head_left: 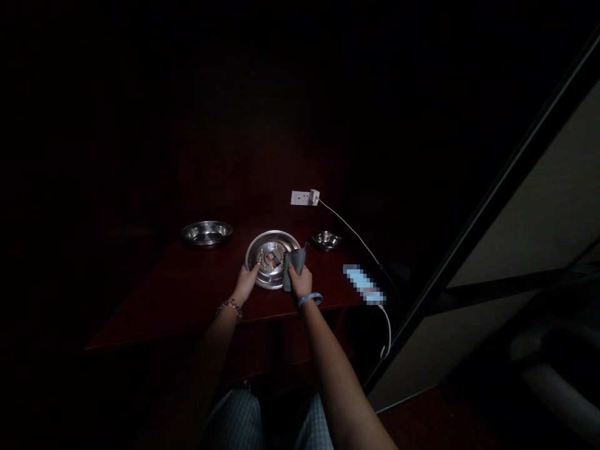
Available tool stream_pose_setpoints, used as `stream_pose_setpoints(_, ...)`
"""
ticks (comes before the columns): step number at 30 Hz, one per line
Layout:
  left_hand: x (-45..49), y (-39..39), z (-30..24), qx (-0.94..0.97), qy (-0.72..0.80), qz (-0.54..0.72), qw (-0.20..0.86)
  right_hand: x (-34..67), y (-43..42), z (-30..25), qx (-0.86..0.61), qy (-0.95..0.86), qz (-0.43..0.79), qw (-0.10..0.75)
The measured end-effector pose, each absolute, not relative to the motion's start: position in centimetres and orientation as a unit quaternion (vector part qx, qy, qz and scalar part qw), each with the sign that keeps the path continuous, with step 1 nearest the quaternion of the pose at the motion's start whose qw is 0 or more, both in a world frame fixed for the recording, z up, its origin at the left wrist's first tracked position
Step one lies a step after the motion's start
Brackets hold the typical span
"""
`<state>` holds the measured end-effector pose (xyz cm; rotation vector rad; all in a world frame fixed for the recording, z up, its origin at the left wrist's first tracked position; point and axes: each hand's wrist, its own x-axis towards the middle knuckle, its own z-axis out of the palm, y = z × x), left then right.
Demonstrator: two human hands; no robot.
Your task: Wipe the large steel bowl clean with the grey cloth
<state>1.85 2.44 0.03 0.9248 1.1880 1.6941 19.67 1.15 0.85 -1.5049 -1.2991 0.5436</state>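
Observation:
A round, shallow steel dish (266,250) with a wide rim is tilted toward me above the dark red table. My left hand (245,282) grips its near left rim, the thumb lying over the edge. A folded grey cloth (294,261) is pinched in my right hand (301,281) and lies against the dish's right rim. Something small with orange and dark patches, perhaps a label or a reflection, shows in the dish's centre. The fingers beneath the dish are hidden.
A larger steel dish (207,233) stands at the back left, a small steel bowl (327,240) at the back right. A phone (364,284), blurred out, lies by the right edge. Its white cable (349,226) leads to a wall socket (300,198). The table's front edge (187,334) faces me.

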Motion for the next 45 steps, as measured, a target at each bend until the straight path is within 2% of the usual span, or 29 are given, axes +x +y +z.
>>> stream_pose_setpoints(45, 1.71, 2.85, -0.47, 0.384, 0.456, 0.680, 0.428, 19.69, 0.99, 1.11, -0.625, -0.541, 0.234, 0.511)
